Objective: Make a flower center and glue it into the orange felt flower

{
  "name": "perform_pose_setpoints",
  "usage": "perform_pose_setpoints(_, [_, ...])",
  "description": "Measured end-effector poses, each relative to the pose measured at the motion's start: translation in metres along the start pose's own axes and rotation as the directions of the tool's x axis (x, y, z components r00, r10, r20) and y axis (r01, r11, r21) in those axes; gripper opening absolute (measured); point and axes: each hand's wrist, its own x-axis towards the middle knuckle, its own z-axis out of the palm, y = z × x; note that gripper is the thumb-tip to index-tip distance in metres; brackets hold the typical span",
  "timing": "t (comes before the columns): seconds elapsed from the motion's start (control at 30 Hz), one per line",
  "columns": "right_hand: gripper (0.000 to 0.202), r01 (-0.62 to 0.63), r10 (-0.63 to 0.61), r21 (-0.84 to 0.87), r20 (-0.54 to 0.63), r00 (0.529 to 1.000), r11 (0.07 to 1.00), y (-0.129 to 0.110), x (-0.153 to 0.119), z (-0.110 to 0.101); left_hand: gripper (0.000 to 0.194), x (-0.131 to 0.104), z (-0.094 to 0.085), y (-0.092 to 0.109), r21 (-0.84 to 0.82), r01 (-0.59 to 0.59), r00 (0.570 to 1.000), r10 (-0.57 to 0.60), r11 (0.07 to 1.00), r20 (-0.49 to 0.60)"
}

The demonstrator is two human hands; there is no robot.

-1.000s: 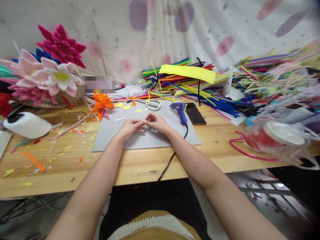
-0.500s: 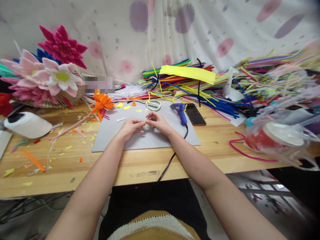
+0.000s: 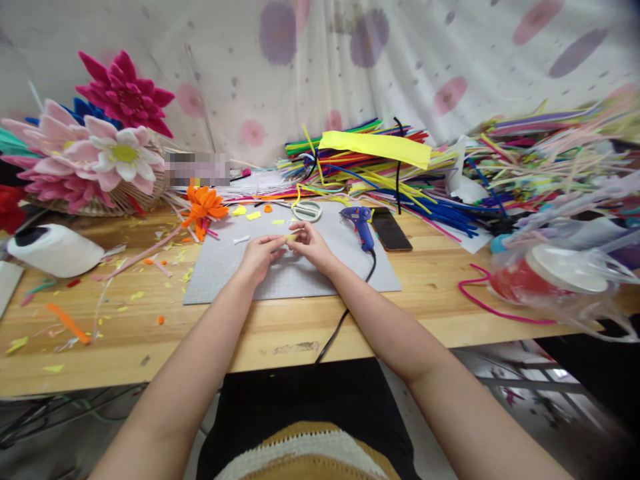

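Observation:
Over the grey mat (image 3: 215, 273) my left hand (image 3: 263, 255) and my right hand (image 3: 313, 247) meet at the fingertips. Between them is a small yellow piece (image 3: 290, 237), partly hidden by the fingers; it looks like felt or fuzzy craft material. Both hands are closed in a pinch on it. Left of my left hand lies a short white piece (image 3: 241, 240), narrow in the middle. Beyond the fingers rest scissors (image 3: 307, 211) with pale handles and several yellow scraps (image 3: 254, 215). A blue glue gun (image 3: 360, 225) lies to the right of my right hand.
A phone (image 3: 393, 229) lies beside the glue gun, whose black cord (image 3: 336, 337) runs over the table's front edge. Pipe cleaners (image 3: 370, 167) are heaped behind. On the left are an orange flower (image 3: 204, 208), a white spool (image 3: 57, 250) and fuzzy flowers (image 3: 123, 157) in a basket.
My hands have shifted slightly and turned, with the fingertips a little higher. More of the yellow piece shows between them. The things on the table have not moved.

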Motion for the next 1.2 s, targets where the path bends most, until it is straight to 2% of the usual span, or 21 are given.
perform_pose_setpoints(0.13, [0.051, 0.006, -0.005, 0.015, -0.047, 0.999, 1.000, 0.0025, 0.0015, 0.0020, 0.016, 0.0034, 0.0003, -0.0015, -0.034, -0.025, 0.999, 0.024, 0.999, -0.028])
perform_pose_setpoints(0.3, [0.051, 0.007, -0.005, 0.042, -0.061, 0.998, 0.999, 0.0037, 0.0026, 0.0011, 0.014, 0.0051, -0.0016, -0.0036, -0.048, -0.029, 0.999, 0.030, 0.998, 0.021])
perform_pose_setpoints(0.57, [0.048, 0.009, -0.006, 0.031, -0.084, 0.996, 0.999, 0.0030, 0.0028, -0.0006, 0.025, 0.0039, -0.0034, -0.0016, 0.030, -0.007, 1.000, 0.006, 1.000, 0.029])
perform_pose_setpoints(0.7, [0.050, -0.008, 0.011, 0.041, -0.068, 0.998, 0.999, 0.0007, 0.0025, -0.0014, 0.032, 0.0051, -0.0056, -0.0024, 0.132, -0.077, 0.996, 0.072, 0.988, 0.043])
perform_pose_setpoints(0.9, [0.047, -0.027, 0.028, 0.007, -0.080, 0.996, 1.000, 0.0009, 0.0027, 0.0006, 0.025, 0.0050, -0.0043, -0.0058, 0.245, -0.139, 0.988, 0.152, 0.959, -0.034])
perform_pose_setpoints(1.2, [0.045, -0.018, 0.016, -0.024, -0.096, 0.995, 1.000, 0.0003, 0.0013, 0.0022, 0.017, 0.0067, -0.0022, -0.0082, 0.283, -0.182, 0.973, 0.215, 0.942, -0.089])
